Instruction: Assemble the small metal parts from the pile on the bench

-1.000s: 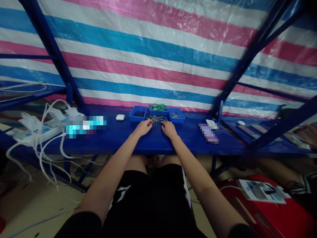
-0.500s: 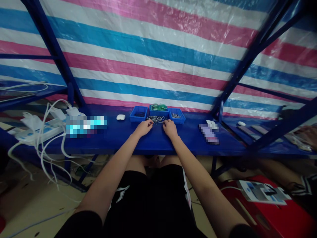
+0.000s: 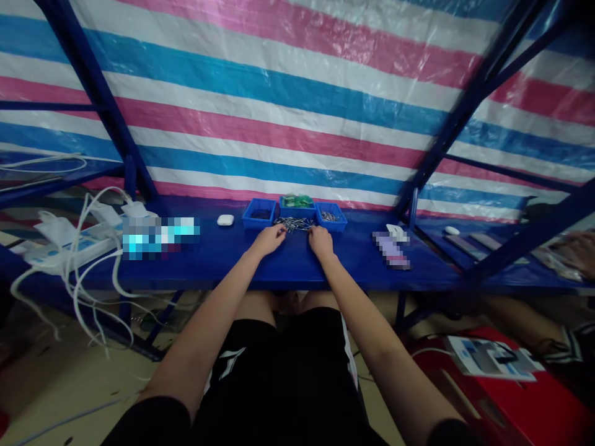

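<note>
A loose pile of slim metal pieces like screws or nails [image 3: 294, 225] lies on the blue table [image 3: 288, 266]. My left hand [image 3: 271, 238] rests at the pile's left edge, its fingers curled inward; anything between the fingertips is too small to name. At the right edge, my right hand [image 3: 320, 240] is closed with the fingertips bent down onto the pieces, and what they pinch is hidden. Behind the pile stand a left blue bin [image 3: 246, 218] with dark contents, a middle blue bin [image 3: 297, 210] holding green plastic packets [image 3: 297, 201], and a right blue bin [image 3: 343, 226] with small metal parts.
Left of the bins lies a white earbud case [image 3: 225, 220]. A power strip [image 3: 69, 251] with tangled white cables fills the table's left end. A blurred purple item [image 3: 393, 251] lies on the right. Blue metal posts [image 3: 413, 207] flank the table. Another person's hand [image 3: 579, 251] shows far right.
My right hand has shifted slightly, its fingertips more tucked together at the pile's edge. My left hand stays almost in place. The whole view has shifted slightly.
</note>
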`<state>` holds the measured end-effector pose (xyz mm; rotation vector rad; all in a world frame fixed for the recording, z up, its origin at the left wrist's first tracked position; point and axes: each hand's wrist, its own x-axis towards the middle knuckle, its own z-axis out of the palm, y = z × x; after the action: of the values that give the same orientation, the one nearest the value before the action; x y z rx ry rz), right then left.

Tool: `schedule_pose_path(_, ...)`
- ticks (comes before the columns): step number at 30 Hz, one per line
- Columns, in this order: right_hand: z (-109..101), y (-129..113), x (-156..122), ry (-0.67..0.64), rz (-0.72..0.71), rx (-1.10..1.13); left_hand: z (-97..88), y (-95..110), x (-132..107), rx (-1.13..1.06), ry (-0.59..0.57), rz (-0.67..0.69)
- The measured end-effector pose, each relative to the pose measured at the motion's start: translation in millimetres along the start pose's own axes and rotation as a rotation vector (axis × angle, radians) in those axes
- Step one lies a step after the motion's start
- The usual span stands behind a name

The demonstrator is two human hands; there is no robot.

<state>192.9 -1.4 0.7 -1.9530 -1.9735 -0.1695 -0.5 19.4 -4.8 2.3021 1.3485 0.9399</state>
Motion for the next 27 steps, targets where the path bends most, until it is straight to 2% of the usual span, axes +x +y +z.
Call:
schedule_pose_path(5,-2,0,-2,0.022,0.037,0.023,-0.4,-1,0,-0.008,-0.004,0.013)
schedule_pose_path(8,-5,-3,-4,0.040,0.008,0.050,-0.4,-1,0,-0.015,0.001,0.016)
schedule_pose_path(13,-9,-11,-5,0.079,-0.145,0.209,0.1,1,1,-0.002,0.017,0.032)
schedule_pose_path(18,-4,-17,-4,-0.037,-0.395,0.449,-0.9,2,-1,0.043,-0.011,0.079)
schedule_pose_path(23,-3,-18,-6,-0.038,-0.458,0.573,-2.2,3,-2,0.074,-0.068,0.103)
schedule_pose_path(27,-4,-19,-6,-0.044,-0.452,0.603,-3.2,5,-3,0.062,-0.081,0.120)
